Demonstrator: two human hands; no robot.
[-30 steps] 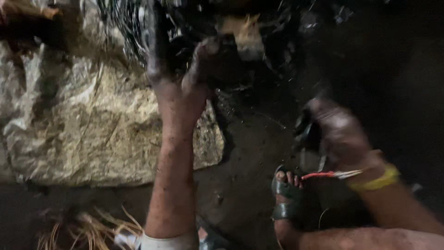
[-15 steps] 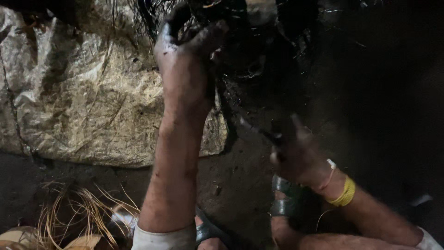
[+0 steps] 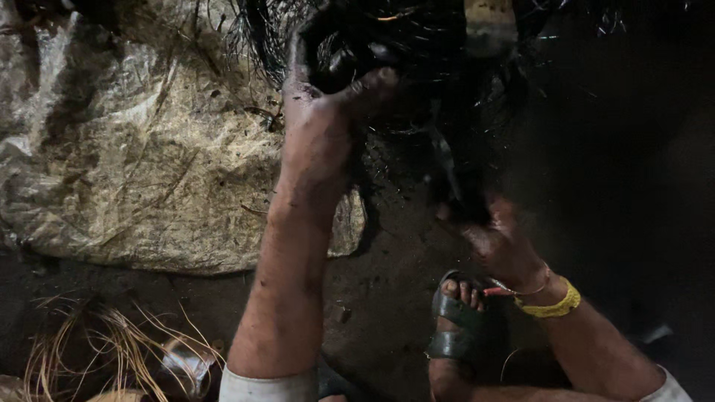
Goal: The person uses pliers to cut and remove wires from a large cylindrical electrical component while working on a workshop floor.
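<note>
My left hand (image 3: 324, 123) reaches up and grips a black, grimy tangle of wires and fibres (image 3: 402, 52) at the top of the view. A yellowish lump (image 3: 490, 26) sits in that tangle. My right hand (image 3: 499, 242), with a yellow band at the wrist, is closed around a dark narrow piece (image 3: 450, 179) that hangs down from the tangle. Both hands are smeared with black dirt. What the dark piece is cannot be made out in the gloom.
A crumpled pale woven sack (image 3: 149, 149) lies on the dirt floor at the left. Thin straw-coloured strands (image 3: 97, 342) are heaped at the bottom left. My foot in a dark sandal (image 3: 458, 320) rests below my right hand. The right side is in deep shadow.
My right hand has moved up and left from beside the sandal to the dark hanging piece. My left hand has stayed on the tangle.
</note>
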